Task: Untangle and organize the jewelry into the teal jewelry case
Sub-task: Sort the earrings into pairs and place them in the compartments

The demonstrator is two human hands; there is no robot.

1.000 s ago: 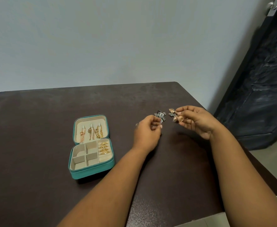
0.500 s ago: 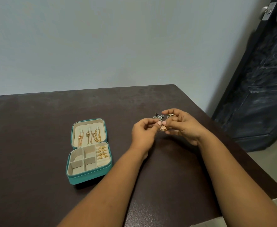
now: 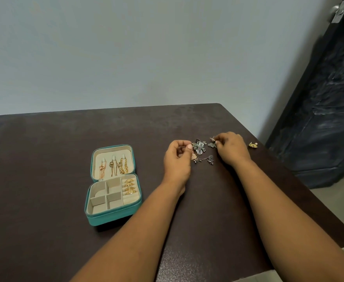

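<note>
Two hands were at work on one knot of earrings, well to the right of the teal jewelry case (image 3: 114, 217) on the dark table (image 3: 45, 159). The left hand (image 3: 177, 159) had its thumb and curled fingers pinched on the edge of a silver flower-shaped earring (image 3: 199, 147), with a small rose-gold bell earring (image 3: 194, 157) hanging just beneath that grip. The right hand (image 3: 231, 148) was clenched round a dark leaf-shaped piece (image 3: 212, 144), holding it just beside the flower. Below them, a thin dark chain piece with small dangles (image 3: 208, 159) trailed between the two hands; whether it touched the table could not be told. Farther right of the case, beyond the right hand, a lone gold stud with a pearl (image 3: 253, 145) lay near the table's edge.

The case itself stood open: gold chains (image 3: 122, 167) hung on the lid's hooks, gold rings (image 3: 130, 186) sat in the roll slots at the right of the tray, and the square compartments (image 3: 106, 197) to their left were bare.

By the look of it, this was the untangling step, with the storing to come. The next move probably called for a gentle pull apart, easing hooks free without bending them, then a carry over to one of those square compartments.
</note>
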